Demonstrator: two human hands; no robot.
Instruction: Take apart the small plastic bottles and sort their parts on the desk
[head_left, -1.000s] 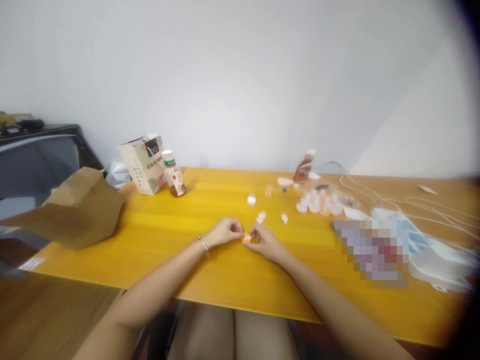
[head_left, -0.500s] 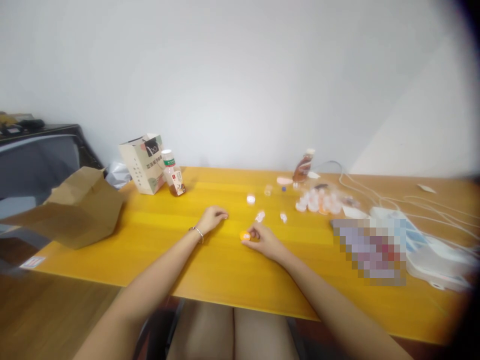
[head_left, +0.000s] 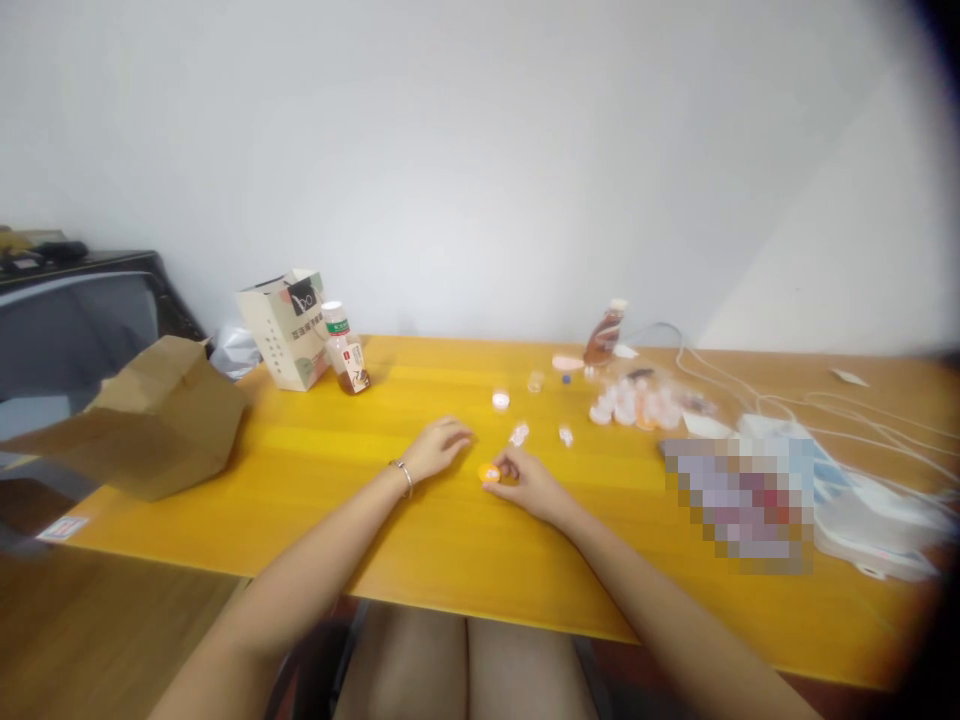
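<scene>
My right hand (head_left: 532, 484) pinches a small round orange cap (head_left: 488, 474) between thumb and fingers, low over the tabletop. To its left my left hand (head_left: 441, 447), with a bracelet at the wrist, reaches towards the cap but stays apart from it; its fingers are stretched out and hold nothing. Just beyond the hands lie a white cap (head_left: 500, 400), a small white and reddish piece (head_left: 519, 434) and another small white piece (head_left: 566, 436), too blurred to name.
A cluster of white and orange caps (head_left: 626, 402) lies right, before a brown drink bottle (head_left: 604, 335). A paper bag (head_left: 289, 335), a labelled bottle (head_left: 346, 350) and brown wrapping paper (head_left: 161, 415) are left. White cables (head_left: 739, 380) and a blurred-out flat object (head_left: 739, 500) lie right.
My left hand has moved right, closer to the orange cap, and its fingers have stretched out. My right hand keeps its hold on the cap, almost still.
</scene>
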